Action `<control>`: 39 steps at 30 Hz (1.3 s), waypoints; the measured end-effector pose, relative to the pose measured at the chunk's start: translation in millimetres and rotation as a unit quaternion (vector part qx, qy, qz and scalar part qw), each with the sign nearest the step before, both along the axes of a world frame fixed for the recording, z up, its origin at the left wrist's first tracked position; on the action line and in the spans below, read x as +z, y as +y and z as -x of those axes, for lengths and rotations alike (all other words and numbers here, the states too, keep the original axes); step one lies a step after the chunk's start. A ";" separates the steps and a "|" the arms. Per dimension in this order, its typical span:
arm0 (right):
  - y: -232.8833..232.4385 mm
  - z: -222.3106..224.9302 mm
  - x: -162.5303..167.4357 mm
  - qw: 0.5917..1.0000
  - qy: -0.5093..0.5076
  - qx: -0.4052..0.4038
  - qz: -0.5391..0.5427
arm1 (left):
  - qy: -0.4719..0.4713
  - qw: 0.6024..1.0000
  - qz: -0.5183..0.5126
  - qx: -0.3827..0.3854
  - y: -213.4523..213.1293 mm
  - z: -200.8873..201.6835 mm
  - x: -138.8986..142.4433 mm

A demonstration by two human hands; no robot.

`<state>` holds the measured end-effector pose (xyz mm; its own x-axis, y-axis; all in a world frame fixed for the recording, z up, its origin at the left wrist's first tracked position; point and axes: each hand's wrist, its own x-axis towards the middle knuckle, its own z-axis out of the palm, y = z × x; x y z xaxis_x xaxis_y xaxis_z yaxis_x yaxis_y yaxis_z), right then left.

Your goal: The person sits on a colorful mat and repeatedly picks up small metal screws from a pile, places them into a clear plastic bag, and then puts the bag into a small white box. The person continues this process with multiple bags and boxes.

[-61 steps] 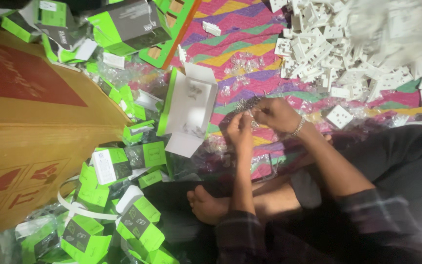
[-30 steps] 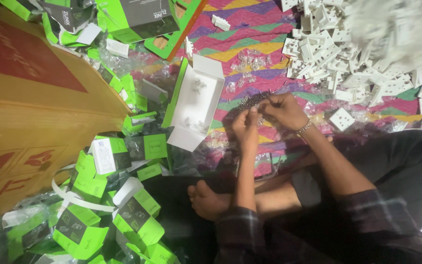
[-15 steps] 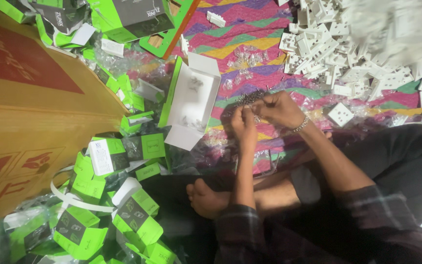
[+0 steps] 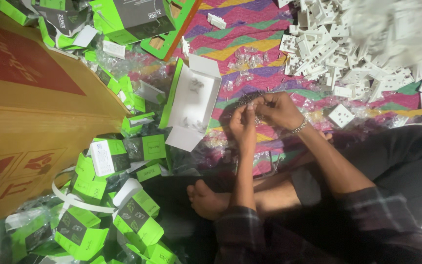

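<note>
Both hands are pinched on one tiny clear packet (image 4: pixel 255 108) over the striped mat (image 4: pixel 250 29), left hand (image 4: pixel 242 126) from 7 o'clock, right hand (image 4: pixel 278 109) from 3. It looks crinkly and see-through, maybe small metal bits inside; I'd guess featherlight, floppy, slippery, so grip the edges. Open white box (image 4: pixel 194 105) sits at 9 o'clock.

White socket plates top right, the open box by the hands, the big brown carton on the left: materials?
White socket plates: likely moulded plastic, with an even matte white and crisp square edges.
Open box: thin printed card, white inside, green outside, with folded flaps.
Brown carton: probably corrugated cardboard, matte kraft brown with red print.
</note>
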<state>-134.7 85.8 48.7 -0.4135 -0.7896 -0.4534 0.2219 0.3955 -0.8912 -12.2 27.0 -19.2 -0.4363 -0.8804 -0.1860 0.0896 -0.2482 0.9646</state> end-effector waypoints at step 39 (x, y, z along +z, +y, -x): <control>8.3 14.2 -28.3 0.959 0.276 0.058 0.011 | -0.123 0.990 0.071 0.024 -2.8 -5.5 -21.0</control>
<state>-148.8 94.1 20.4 -0.4941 -0.8519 -0.1736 -0.3305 0.3687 -0.8688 -6.7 24.3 -40.2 -0.3500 -0.9238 -0.1551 -0.1444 -0.1104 0.9833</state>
